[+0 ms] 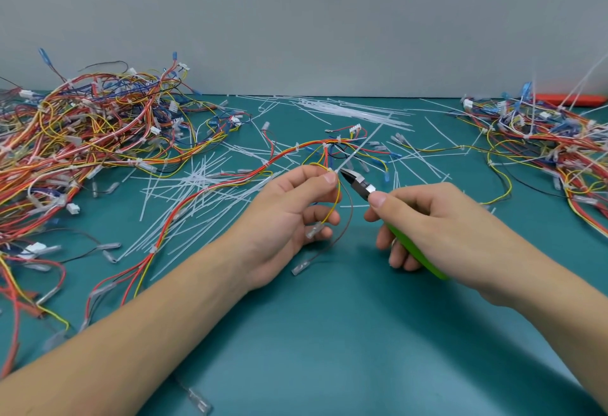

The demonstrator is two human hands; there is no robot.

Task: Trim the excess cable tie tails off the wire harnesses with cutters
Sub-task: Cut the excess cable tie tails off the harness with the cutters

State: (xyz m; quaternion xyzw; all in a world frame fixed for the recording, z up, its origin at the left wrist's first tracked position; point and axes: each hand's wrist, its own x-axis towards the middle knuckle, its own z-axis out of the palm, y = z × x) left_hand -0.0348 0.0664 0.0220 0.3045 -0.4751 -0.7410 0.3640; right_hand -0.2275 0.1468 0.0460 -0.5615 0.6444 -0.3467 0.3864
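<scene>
My left hand [289, 214] pinches a yellow and red wire harness [230, 182] between thumb and forefinger, right at a white cable tie. That tie's long tail [360, 146] slants up and to the right. My right hand [427, 221] grips green-handled cutters [360, 185]. Their dark jaws touch the base of the tail just right of my left thumb. Whether the jaws are closed on the tail is unclear. The harness trails left across the green mat [329, 333], and its terminals dangle under my left palm.
A large tangle of harnesses [82, 126] fills the left side, and a second pile [543, 139] lies at the right. Cut white tie tails [197, 185] litter the mat centre, with a bundle of unused ties [348, 112] near the wall. An orange object [572, 99] sits far right.
</scene>
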